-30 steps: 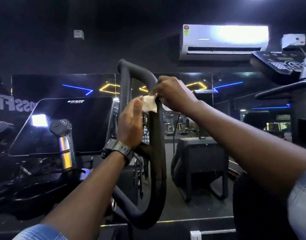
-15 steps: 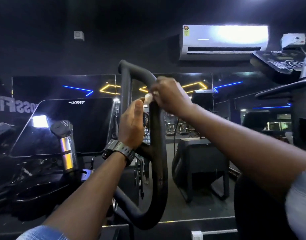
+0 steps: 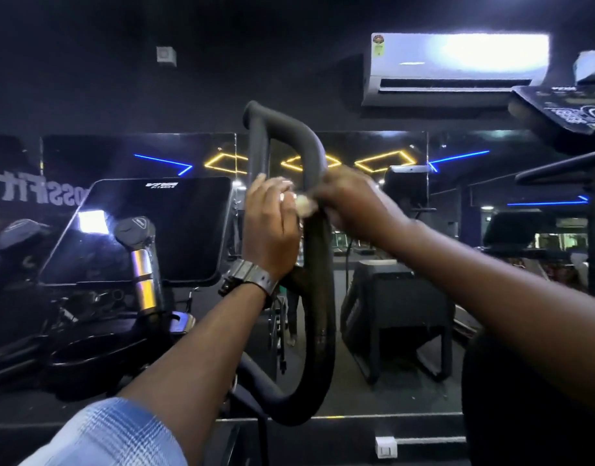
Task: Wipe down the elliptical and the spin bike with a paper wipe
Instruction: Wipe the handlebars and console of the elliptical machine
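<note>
Mirror wall (image 3: 373,146) same; right hand (image 3: 349,203) gripping wipe (image 3: 304,205) slid down handlebar (image 3: 318,264), left hand (image 3: 270,230) clenched.

A dark gym: exercise machines with a console screen (image 3: 144,230) at left, a looped handlebar (image 3: 318,297) at centre, a wall mirror (image 3: 373,264) reflecting neon ceiling lights (image 3: 383,161)

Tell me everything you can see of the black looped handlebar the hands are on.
The handlebar is a thick matte black tube, apparently foam or rubber padded, bent into a tall upright loop with a rounded top and curved bottom. The right hand wraps its right-side upright, pressing a small pale paper wipe against it. The left hand, wearing a wristwatch, sits inside the loop by the wipe. Scuffs or shine show lower down.
</note>
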Demonstrator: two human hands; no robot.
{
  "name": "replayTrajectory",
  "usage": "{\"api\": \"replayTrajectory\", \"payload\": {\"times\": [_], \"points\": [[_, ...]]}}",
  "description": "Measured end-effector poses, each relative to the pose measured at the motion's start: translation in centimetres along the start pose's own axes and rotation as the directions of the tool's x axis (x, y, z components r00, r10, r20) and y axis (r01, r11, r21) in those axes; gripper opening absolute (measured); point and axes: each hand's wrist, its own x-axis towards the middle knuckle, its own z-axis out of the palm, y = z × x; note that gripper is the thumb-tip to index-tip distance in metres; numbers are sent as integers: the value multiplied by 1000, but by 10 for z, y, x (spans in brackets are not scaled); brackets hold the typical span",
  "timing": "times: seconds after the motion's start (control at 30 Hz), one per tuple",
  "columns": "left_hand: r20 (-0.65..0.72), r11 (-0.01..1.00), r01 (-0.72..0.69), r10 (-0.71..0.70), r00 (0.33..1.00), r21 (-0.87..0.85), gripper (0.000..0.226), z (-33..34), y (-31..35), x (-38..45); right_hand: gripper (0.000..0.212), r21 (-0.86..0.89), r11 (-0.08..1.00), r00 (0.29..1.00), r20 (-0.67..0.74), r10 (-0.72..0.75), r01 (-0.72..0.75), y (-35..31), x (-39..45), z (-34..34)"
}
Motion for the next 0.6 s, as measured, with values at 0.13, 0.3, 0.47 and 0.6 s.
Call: {"api": "replayTrajectory", "payload": {"times": [0.13, 0.3, 0.47, 0.6], "points": [[-29, 979, 133, -130, 991, 154, 41, -1, 2, 1, 13, 29, 995, 992, -78, 95, -93, -1, 0, 3], [32, 969, 143, -152, 988, 204, 53, -19, -6, 9, 23, 195, 979, 997, 36, -65, 57, -62, -106, 11], [88, 964, 56, -81, 993, 260, 49, -25, -10, 9, 21, 73, 993, 996, 5, -89, 89, -24, -46, 2], [144, 963, -11, -29, 989, 269, 43, -36, -18, 3, 16, 73, 996, 997, -47, 55, -52, -22, -31, 7]]}}
